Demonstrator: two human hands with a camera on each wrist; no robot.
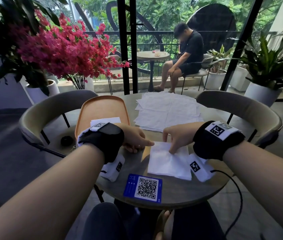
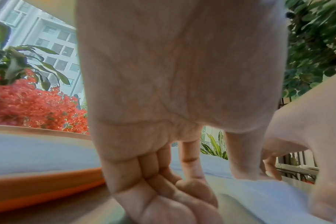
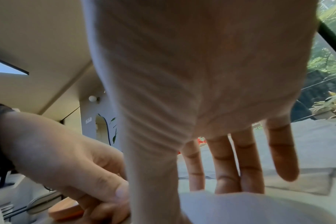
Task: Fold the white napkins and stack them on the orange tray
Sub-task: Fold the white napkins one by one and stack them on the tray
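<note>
A folded white napkin (image 1: pixel 169 160) lies on the round table (image 1: pixel 180 194) in front of me. My left hand (image 1: pixel 137 139) lies at its upper left corner, index finger straight and touching the edge, the other fingers curled under. My right hand (image 1: pixel 172 142) presses down on the napkin's top part with straight, spread fingers (image 3: pixel 228 169). The orange tray (image 1: pixel 102 108) stands at the left and holds one folded napkin (image 1: pixel 106 120), partly hidden by my left wrist. A pile of unfolded white napkins (image 1: pixel 168 111) lies at the far side.
A blue QR card (image 1: pixel 143 190) lies near the table's front edge. Grey chairs (image 1: pixel 241 108) stand on both far sides, and a small black object (image 1: pixel 66 140) sits left of the tray. A black cable (image 1: pixel 237 196) hangs from my right wrist. A person sits outside.
</note>
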